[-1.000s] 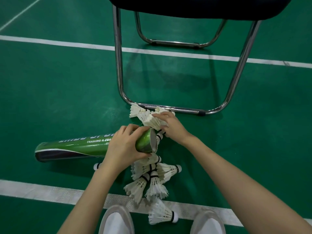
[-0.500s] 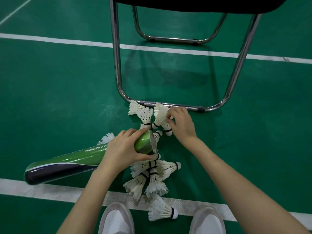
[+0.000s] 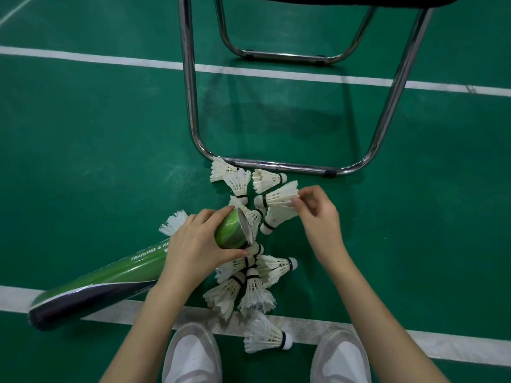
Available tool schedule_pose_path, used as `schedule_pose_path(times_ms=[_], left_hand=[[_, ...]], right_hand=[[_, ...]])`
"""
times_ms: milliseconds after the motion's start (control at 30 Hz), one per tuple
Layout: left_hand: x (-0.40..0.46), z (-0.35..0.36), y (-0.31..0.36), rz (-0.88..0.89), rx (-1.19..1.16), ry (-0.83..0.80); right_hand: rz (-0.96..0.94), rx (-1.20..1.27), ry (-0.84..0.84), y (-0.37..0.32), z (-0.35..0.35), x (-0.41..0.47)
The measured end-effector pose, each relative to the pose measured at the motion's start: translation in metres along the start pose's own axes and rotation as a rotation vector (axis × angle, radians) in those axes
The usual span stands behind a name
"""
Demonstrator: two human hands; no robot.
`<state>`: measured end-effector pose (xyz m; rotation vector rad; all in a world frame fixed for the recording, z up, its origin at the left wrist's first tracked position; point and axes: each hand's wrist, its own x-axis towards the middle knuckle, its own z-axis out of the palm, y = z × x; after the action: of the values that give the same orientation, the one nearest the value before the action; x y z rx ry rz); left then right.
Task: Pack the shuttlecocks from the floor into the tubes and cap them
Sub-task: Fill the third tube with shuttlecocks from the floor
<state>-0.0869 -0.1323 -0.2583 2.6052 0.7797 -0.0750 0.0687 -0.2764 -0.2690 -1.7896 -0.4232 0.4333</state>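
Floor (image 3: 96, 139): green court flooring with a faint sheen; white painted lines cross it, the nearest one showing a fine embossed pattern.
Tube (image 3: 110, 280): long glossy cylinder, green with a black panel and white lettering; it slants from lower left up to its open mouth at centre. A grey inner wall shows at the mouth.
Left hand (image 3: 196, 244): wrapped round the tube just behind its open end, thumb beneath and fingers over the top, holding the mouth raised toward the shuttlecocks.
Right hand (image 3: 318, 214): fingertips pinching the feather rim of the held shuttlecock (image 3: 279, 196), which lies nearly level with its cork pointing left toward the tube mouth, near it but apart.
Shuttlecocks, upper group (image 3: 240, 181): white feather skirts, black band, rounded white cork; they lie on the floor just beside the chair rail, between the rail and the tube mouth.
Shuttlecocks, lower group (image 3: 249, 286): several overlapping in a loose fan below the tube mouth, between the two forearms, corks mostly converging upward.
Single shuttlecock (image 3: 265, 337): lies on the nearest white line between the shoes, cork to the right.
Stray feathers (image 3: 174, 222): a frayed white skirt shows behind the left hand, beside the tube.
Chair (image 3: 193, 106): polished tubular metal frame, dark seat above.
Shoes (image 3: 190, 355): pale, at the bottom edge.
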Motion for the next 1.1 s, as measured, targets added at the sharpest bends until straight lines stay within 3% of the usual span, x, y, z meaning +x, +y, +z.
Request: schedule_pose_path(times_ms=[400, 567, 667, 833, 1100], left_hand=[[-0.0026, 0.0065, -0.0012, 0.03, 0.0, 0.01], [-0.0039, 0.0079, -0.0019, 0.048, 0.005, 0.02], [-0.0039, 0.0074, -0.002, 0.045, 0.009, 0.022], [-0.0038, 0.0079, -0.0019, 0.045, -0.002, 0.027], [-0.0059, 0.01, -0.0017, 0.07, 0.007, 0.038]], right_hand=[[0.012, -0.112, 0.039, 0.006, -0.0085, -0.001], [-0.127, -0.483, -0.079, 0.0059, -0.0095, 0.0006], [-0.173, -0.564, -0.072, 0.005, -0.0102, 0.0013], [-0.173, -0.519, 0.017, 0.0039, -0.01, -0.0026], [-0.147, -0.496, -0.027, 0.0081, -0.0088, -0.0042]])
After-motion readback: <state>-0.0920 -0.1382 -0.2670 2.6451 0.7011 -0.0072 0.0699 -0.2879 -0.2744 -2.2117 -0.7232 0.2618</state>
